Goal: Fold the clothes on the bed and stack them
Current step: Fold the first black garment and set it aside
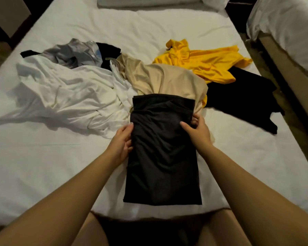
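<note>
A black garment [163, 157], folded into a long narrow rectangle, lies on the white bed [43, 166] in front of me. My left hand [122, 141] grips its left edge about a third of the way down. My right hand [196, 129] grips its right edge, thumb on top of the cloth and fingers under the edge. Its far end overlaps a beige shirt [160, 79]. Unfolded clothes lie beyond: a white shirt [66, 93], a grey garment [73, 53], a yellow shirt [203, 63] and another black garment [245, 96].
Pillows [146, 1] lie at the head of the bed. A second bed [288, 23] stands to the right across a narrow gap. A small black cloth [108, 52] shows behind the grey garment. My legs are at the near edge of the bed.
</note>
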{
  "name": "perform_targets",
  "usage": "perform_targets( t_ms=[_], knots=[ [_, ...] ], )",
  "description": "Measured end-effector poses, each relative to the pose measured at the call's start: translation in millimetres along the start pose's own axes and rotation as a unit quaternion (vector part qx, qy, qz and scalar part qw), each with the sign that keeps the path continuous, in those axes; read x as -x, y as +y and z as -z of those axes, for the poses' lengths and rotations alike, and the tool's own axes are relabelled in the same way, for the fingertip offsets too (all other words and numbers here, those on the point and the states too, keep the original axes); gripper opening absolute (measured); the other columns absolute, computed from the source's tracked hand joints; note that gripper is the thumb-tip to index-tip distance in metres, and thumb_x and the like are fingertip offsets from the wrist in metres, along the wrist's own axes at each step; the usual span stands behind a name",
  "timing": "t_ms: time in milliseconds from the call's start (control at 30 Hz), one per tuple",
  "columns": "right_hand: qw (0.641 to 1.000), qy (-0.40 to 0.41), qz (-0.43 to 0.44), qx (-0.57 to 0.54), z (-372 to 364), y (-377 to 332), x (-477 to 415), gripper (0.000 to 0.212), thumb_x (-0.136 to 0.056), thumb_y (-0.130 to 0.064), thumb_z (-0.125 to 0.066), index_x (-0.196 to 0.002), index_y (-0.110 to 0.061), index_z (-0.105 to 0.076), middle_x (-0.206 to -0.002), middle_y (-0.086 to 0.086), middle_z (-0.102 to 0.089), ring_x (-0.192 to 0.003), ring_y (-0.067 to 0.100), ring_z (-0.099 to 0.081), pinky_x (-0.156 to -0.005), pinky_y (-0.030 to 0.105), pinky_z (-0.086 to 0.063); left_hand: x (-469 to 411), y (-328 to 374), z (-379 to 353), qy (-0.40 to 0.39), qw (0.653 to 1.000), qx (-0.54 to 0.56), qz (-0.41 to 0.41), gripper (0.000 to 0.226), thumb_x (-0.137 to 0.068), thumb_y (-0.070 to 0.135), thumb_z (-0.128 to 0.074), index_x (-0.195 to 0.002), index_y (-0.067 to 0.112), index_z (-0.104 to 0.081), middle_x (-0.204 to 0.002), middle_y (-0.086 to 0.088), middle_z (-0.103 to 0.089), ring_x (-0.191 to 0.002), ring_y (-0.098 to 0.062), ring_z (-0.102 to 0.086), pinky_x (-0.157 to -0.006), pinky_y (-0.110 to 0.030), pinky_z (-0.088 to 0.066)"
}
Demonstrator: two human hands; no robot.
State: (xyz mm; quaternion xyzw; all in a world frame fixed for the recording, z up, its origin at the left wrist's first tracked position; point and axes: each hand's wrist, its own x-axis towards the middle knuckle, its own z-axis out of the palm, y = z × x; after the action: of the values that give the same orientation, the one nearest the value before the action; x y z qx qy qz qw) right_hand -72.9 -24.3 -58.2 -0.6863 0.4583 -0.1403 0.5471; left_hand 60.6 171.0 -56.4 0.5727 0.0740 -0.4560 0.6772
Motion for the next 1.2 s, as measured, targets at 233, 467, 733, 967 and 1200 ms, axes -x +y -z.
perform_targets(
  t_ms=[233, 467, 733, 967, 1200],
  knots=[
    [0.996, 0.056, 0.058, 0.045, -3.2, -18.8, -4.4, 0.012, -0.09, -0.03, -0.058, -0.09, -0.017, -0.058, -0.093, 0.002, -0.064, -0.089, 0.019, -0.059, -0.072, 0.027, -0.04, -8.4, 7.4, -18.1, 0.041, 0.983, -0.138, -0.112, 0.033, -0.086, 0.013, -0.064, -0.118, 0.012, -0.056, -0.115, -0.005, -0.064, -0.095, -0.017, -0.063, -0.082, -0.029, -0.05],
    [0.997, 0.07, 0.032, 0.021, 4.0, -37.3, -20.0, 0.034, -0.09, -0.038, -0.057, -0.116, -0.015, -0.054, -0.109, 0.003, -0.061, -0.102, 0.02, -0.058, -0.082, 0.03, -0.044, -23.9, 13.7, -21.7, 0.039, 0.989, -0.094, -0.11, 0.035, -0.091, 0.018, -0.059, -0.124, 0.017, -0.051, -0.12, -0.003, -0.061, -0.101, -0.017, -0.062, -0.089, -0.034, -0.049],
    [0.999, 0.037, -0.028, -0.017, 5.2, 20.3, 42.1, 0.054, -0.086, -0.036, -0.065, -0.13, -0.016, -0.043, -0.111, 0.003, -0.061, -0.101, 0.02, -0.059, -0.086, 0.033, -0.048, 29.5, -37.8, 9.5, 0.049, 0.973, -0.214, -0.067, 0.045, -0.089, 0.035, -0.058, -0.128, 0.017, -0.042, -0.118, -0.003, -0.06, -0.101, -0.02, -0.061, -0.09, -0.036, -0.049],
    [0.998, -0.021, -0.051, 0.024, 14.0, 54.0, 124.2, 0.048, -0.085, -0.035, -0.065, -0.126, -0.021, -0.044, -0.116, 0.005, -0.062, -0.1, 0.019, -0.059, -0.086, 0.032, -0.048, 77.4, -73.8, 24.7, 0.031, 0.937, -0.334, -0.1, 0.073, -0.076, 0.038, -0.074, -0.135, 0.024, -0.033, -0.129, -0.01, -0.056, -0.115, -0.023, -0.056, -0.099, -0.038, -0.046],
    [0.996, -0.02, -0.087, -0.005, 27.7, 91.4, 188.1, 0.05, -0.089, -0.019, -0.062, -0.133, -0.025, -0.039, -0.117, 0.011, -0.06, -0.103, 0.021, -0.058, -0.089, 0.034, -0.048, 111.6, -115.6, 39.9, 0.093, 0.87, -0.459, -0.151, 0.062, -0.087, 0.023, -0.064, -0.142, 0.017, -0.036, -0.135, -0.012, -0.051, -0.124, -0.029, -0.047, -0.098, -0.033, -0.038]
  ],
)
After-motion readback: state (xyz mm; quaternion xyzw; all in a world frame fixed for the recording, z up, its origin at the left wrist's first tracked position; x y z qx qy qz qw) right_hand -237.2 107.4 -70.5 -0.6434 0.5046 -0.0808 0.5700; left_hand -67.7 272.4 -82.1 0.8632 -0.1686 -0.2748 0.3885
